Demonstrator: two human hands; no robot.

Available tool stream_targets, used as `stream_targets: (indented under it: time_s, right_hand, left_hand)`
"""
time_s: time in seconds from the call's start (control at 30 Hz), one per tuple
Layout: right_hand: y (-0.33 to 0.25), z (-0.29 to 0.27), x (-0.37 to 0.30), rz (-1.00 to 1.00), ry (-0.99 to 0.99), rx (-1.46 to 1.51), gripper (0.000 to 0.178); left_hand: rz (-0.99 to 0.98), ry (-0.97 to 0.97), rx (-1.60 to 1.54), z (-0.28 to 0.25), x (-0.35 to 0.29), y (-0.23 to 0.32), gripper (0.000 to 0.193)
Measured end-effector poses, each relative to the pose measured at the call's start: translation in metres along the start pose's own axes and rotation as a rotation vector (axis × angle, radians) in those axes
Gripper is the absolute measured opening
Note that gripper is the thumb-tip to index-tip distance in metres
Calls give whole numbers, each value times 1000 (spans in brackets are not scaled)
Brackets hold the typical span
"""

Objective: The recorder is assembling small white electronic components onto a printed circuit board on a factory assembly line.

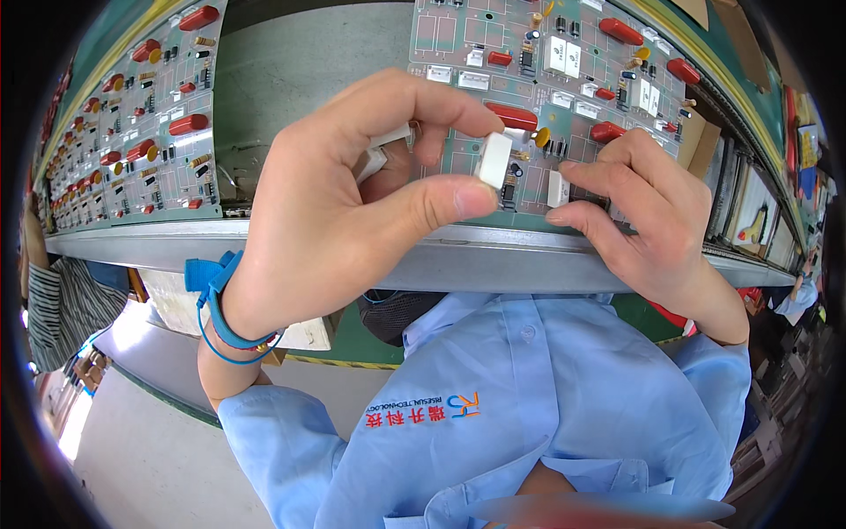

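Note:
My left hand pinches a white block-shaped component between thumb and index finger, over the near left part of a circuit board panel. More white components are tucked in its palm, partly hidden by the curled fingers. To the right, my right hand grips another white block-shaped component between thumb and index finger, low over the panel's near edge. Whether that piece touches the board, I cannot tell. Red capacitors and paired white blocks stand on the panel.
A second populated board panel lies at the left, beyond a grey-green surface. A metal rail runs along the near side. A blue wrist strap circles my left wrist. At far left is a person in striped clothing.

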State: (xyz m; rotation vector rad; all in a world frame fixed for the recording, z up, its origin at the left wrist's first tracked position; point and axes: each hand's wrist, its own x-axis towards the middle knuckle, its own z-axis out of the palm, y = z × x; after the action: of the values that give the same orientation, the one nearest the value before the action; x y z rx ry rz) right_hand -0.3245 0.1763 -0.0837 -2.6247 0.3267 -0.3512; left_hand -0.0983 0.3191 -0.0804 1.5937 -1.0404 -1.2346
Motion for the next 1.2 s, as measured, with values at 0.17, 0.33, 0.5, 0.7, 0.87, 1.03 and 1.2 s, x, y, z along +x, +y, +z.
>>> stream_targets:
  time_s: [0.17, 0.33, 0.5, 0.7, 0.87, 1.03, 1.2]
  right_hand:
    - [-3, 1, 1, -50, 1, -102, 37]
    - [-4, -3, 1, -48, -37, -107, 35]
    - [0, -5, 1, -36, -79, -118, 34]
    - [9, -25, 7, -89, -162, -139, 31]
    - [36, -40, 5, 200, -25, 267, 34]
    - [55, -41, -15, 284, 29, 382, 35]
    - [39, -39, 0, 336, 57, 506, 36]
  left_hand:
    - [275, 15, 256, 14, 0, -3, 36]
    - [436, 41, 496, 37, -3, -1, 39]
    - [414, 50, 601, 43, 1, 3, 39]
    - [448, 110, 735, 54, 1, 4, 36]
    - [451, 148, 901, 58, 0, 8, 34]
    - [458, 122, 945, 62, 3, 11, 34]
    - [438, 90, 1016, 63, 6, 21, 33]
